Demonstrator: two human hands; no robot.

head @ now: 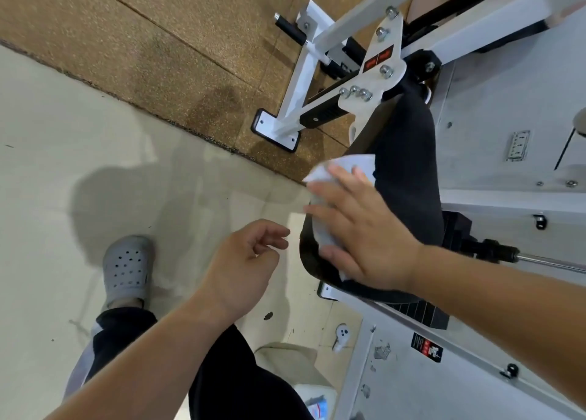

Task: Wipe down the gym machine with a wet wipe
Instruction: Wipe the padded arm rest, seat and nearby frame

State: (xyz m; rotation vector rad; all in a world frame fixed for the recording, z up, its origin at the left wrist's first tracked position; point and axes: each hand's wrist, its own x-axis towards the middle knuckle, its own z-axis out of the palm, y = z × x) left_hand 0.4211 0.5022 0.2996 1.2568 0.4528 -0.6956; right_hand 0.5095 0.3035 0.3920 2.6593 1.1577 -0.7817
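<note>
Far left, a grey clog (126, 267) is planted on the pale floor, likely bracing the lean toward the machine. Next comes the left hand (250, 254), hanging in the air just short of the pad's edge, fingers loosely curled, nothing in it; it looks to be out of the job and only balancing. Then the wet wipe (326, 178), spread over the near end of the black pad (409, 166), crumpled corner poking out past the fingertips. On top of it sits the right hand (364, 229), palm down, fingers straight and fanned wide, pressing rather than pinching, which keeps plenty of cloth on the vinyl. Right of that runs the white gym machine (507, 86), not being touched by either hand
</note>
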